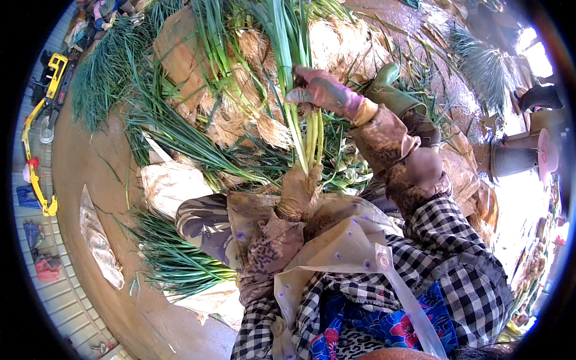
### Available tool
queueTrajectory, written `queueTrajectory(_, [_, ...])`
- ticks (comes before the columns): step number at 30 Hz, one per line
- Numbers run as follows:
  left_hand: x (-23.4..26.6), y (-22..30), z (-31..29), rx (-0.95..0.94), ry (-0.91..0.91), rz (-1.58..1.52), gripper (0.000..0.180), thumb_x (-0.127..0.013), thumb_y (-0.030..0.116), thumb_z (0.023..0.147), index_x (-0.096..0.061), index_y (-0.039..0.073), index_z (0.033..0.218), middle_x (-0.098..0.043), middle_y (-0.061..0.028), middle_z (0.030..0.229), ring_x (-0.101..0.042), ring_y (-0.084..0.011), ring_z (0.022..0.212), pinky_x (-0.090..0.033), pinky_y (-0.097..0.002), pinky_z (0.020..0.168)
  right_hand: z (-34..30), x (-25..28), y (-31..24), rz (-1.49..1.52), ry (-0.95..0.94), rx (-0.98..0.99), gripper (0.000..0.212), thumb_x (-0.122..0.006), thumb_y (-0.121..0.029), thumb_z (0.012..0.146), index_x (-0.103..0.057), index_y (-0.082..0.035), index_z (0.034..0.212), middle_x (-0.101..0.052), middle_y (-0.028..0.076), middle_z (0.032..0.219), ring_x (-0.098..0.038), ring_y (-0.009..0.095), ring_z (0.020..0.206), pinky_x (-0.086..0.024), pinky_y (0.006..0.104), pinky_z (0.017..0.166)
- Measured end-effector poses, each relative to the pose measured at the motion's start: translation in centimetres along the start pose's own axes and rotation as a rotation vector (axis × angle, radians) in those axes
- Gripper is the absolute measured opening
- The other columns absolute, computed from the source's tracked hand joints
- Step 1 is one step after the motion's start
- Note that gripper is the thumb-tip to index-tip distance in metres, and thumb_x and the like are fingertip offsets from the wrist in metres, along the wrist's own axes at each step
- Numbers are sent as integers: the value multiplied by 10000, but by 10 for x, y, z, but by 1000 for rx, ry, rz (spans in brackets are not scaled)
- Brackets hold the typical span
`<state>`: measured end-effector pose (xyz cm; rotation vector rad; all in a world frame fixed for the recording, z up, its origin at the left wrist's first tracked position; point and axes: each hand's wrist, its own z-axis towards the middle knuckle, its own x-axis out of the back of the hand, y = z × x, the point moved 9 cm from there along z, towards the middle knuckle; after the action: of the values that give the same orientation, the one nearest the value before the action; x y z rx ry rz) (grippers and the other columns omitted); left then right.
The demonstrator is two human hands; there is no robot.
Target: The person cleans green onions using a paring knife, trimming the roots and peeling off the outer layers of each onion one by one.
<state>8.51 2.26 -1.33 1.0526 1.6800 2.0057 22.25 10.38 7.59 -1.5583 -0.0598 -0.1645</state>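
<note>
My left hand (296, 195), in a muddy brown glove, is closed around the lower ends of a few green onions (310, 135) above my apron-covered lap. Farther up the same stalks, my right hand (327, 95) wears a stained pink glove with a yellowish cuff, its fingers curled at the stems. The long green leaves (279, 45) rise away from me past that hand. Just beyond lies a heap of green onions with pale, stringy roots (273, 131), some resting on brown sheets. The root ends of the held stalks are hidden by my left glove.
Green onion bundles lie at my left (180, 255) and far left (108, 78). A green rubber boot (384, 87) stands beyond my right forearm. Brown wet floor (78, 150) runs along the left, with a yellow metal frame (31, 129) past it. A dark bucket (513, 159) is at right.
</note>
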Motion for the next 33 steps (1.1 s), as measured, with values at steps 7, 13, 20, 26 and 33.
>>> queueTrajectory(7, [15, -23, -11, 181, -80, -812, 290, -450, 267, 830, -513, -14, 870, -576, -96, 752, -540, -122, 606, -470, -233, 548, -23, 119, -28, 47, 424, 451, 227, -490, -231, 802, -548, -34, 899, -560, 16, 689, -434, 60, 490, -334, 162, 386])
queueTrajectory(13, [17, -16, -15, 350, -60, -967, 261, -450, 238, 829, -511, -11, 780, -572, -173, 827, -573, -181, 666, -482, -262, 570, -92, 268, 5, 126, 796, -60, 259, -534, -200, 749, -514, -19, 934, -454, 4, 553, -402, 94, 413, -312, 219, 361])
queueTrajectory(20, [1, 6, -6, 321, -83, -865, 260, -463, 185, 821, -509, -35, 952, -580, -145, 851, -571, -162, 685, -464, -237, 570, -93, 207, 76, 17, 433, -280, 363, -552, -86, 717, -495, -47, 1073, -586, 87, 863, -568, 151, 686, -470, 260, 596])
queueTrajectory(26, [10, -4, -13, 263, 34, -750, 224, -486, 112, 807, -491, -4, 1000, -581, -117, 829, -561, -137, 643, -466, -221, 545, -46, -4, -35, -813, 158, 357, 352, -650, -283, 641, -573, -139, 953, -588, 61, 800, -560, 161, 706, -463, 284, 646])
queueTrajectory(33, [34, -3, -19, 205, 156, -908, 230, -472, 118, 810, -486, -13, 998, -578, -155, 856, -566, -144, 631, -475, -225, 515, -29, 114, -1, 176, 480, 171, 177, -592, -234, 720, -603, -91, 823, -587, 39, 751, -550, 177, 702, -433, 313, 594])
